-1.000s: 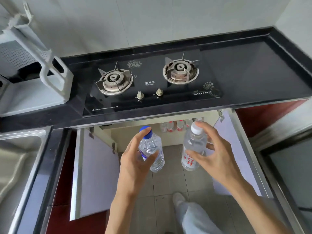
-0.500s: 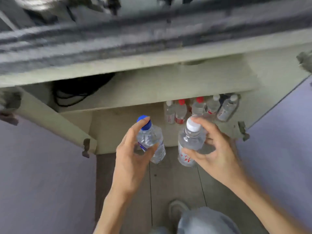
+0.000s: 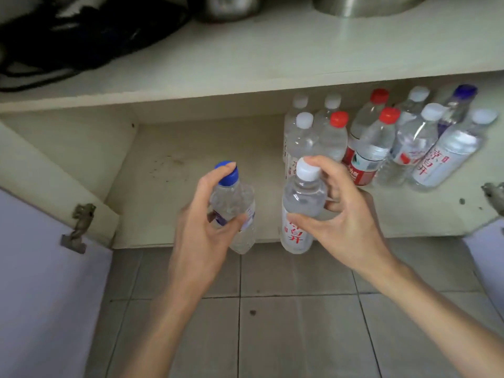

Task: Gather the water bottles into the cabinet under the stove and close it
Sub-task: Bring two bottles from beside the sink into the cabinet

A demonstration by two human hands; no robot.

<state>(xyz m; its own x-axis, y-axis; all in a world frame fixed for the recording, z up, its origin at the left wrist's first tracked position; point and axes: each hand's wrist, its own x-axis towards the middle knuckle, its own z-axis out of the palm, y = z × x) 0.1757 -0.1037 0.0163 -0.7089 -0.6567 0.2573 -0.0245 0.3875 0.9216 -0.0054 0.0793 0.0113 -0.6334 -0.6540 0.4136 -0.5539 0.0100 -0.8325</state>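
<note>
Water bottles, 2, gripped at the open cabinet front.

My left hand [image 3: 203, 222] wraps the blue-capped bottle [image 3: 234, 211]; my right hand [image 3: 345, 222] clasps the white-capped bottle [image 3: 301, 205]. More bottles [image 3: 381, 140] stand on the cabinet floor [image 3: 191, 170], back right.

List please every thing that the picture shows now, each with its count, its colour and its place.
stored bottles: about ten, clear, with white, red and one blue cap, standing grouped on the right of the lower shelf
blue-cap bottle: one, clear, held upright at the front edge of the cabinet
white-cap bottle: one, clear with red writing, held upright to the right of it
black cord: one bundle, upper shelf, left
metal pots: two, grey, upper shelf, only the bottoms show
cabinet doors: two, pale, open at left and right
hinges: two, metal, one on each side
floor tiles: grey, below
left hand: holds the blue-cap bottle
right hand: holds the white-cap bottle
</note>
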